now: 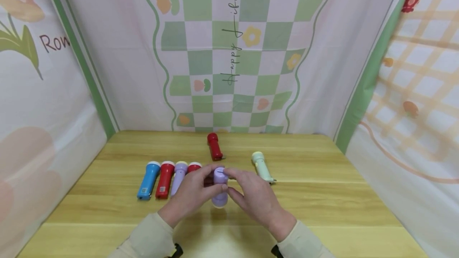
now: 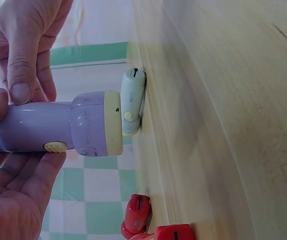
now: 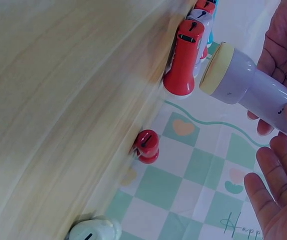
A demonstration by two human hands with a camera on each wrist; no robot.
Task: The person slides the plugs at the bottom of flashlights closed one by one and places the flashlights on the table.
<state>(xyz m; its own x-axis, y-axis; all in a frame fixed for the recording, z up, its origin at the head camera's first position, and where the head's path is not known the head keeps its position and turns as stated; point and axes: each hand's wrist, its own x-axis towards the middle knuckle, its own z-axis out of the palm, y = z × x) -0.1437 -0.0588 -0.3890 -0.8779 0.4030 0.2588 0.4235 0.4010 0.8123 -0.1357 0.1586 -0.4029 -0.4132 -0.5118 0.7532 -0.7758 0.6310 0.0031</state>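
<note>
A lilac flashlight (image 1: 220, 200) with a cream lens rim points lens-down above the table, its slotted tail uppermost in the head view. My left hand (image 1: 193, 192) grips its body, the thumb lying across the side. My right hand (image 1: 256, 194) meets it from the other side, index fingertip at the tail end and thumb close to the body. The left wrist view shows a bumpy cream button (image 2: 55, 147) on the barrel beside my left fingers. In the right wrist view, the right hand's fingers (image 3: 278, 175) look mostly straight.
On the left, a blue flashlight (image 1: 148, 180), a red one (image 1: 165, 179), another lilac one (image 1: 179, 176) and a second red one (image 1: 194, 166) lie in a row. Farther back are a red flashlight (image 1: 214, 146) and a pale green one (image 1: 263, 167), metal prongs showing at their ends. Printed cloth (image 1: 229, 51) surrounds the table.
</note>
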